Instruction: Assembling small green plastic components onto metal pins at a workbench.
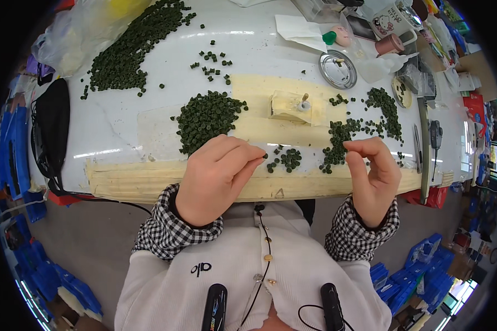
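My left hand [215, 175] is closed in a pinch, with a small dark green spool-shaped part [265, 156] at its fingertips. It hovers at the table's near edge, in front of a large heap of the same green parts [207, 118]. A small group of these parts [290, 159] lies just right of its fingertips. My right hand [378, 176] curls with thumb and forefinger close together, beside a loose pile of green parts [337, 144]. Whether anything tiny sits between those fingertips I cannot make out. Between the hands, farther back, stands a tape-covered block with a small upright pin [303, 103].
A bigger heap of green parts [132, 49] spreads at the far left, by a clear plastic bag [66, 47]. At the back right are a round metal lid [338, 70], a squeeze bottle [375, 69] and a mug [395, 21]. Tweezers [417, 149] lie at the right.
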Available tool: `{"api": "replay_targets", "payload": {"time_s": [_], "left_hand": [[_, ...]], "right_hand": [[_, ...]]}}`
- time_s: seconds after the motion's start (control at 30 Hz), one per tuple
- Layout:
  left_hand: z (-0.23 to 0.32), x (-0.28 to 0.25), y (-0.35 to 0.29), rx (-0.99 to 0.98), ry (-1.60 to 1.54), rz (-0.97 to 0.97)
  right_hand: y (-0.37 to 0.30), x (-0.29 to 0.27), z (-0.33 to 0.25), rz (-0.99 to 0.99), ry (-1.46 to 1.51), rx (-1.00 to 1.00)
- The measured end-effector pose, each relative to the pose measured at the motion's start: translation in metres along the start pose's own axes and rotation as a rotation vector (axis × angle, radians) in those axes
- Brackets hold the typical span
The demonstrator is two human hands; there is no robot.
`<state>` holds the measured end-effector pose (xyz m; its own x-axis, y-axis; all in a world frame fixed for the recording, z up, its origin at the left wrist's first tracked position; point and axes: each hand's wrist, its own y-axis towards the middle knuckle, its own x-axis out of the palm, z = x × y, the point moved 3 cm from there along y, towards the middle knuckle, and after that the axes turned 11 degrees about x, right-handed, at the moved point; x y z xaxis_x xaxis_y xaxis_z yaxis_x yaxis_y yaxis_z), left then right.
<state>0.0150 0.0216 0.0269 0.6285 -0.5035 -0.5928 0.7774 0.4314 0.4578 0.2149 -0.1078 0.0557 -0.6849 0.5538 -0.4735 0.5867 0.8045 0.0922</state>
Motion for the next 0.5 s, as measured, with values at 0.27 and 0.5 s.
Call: {"api": "replay_targets", "payload": {"time_s": [0.27,0.5], "left_hand": [[-0.001,0.019,0.003,0.092,0.154,-0.107],[-0.007,-0.011,0.002,-0.043,0.196,0.066]], "right_hand": [[-0.001,0.014,0.025,0.073,-0.536,-0.163],[-0.003,0.022,0.023,0.073,-0.594,-0.226]]}}
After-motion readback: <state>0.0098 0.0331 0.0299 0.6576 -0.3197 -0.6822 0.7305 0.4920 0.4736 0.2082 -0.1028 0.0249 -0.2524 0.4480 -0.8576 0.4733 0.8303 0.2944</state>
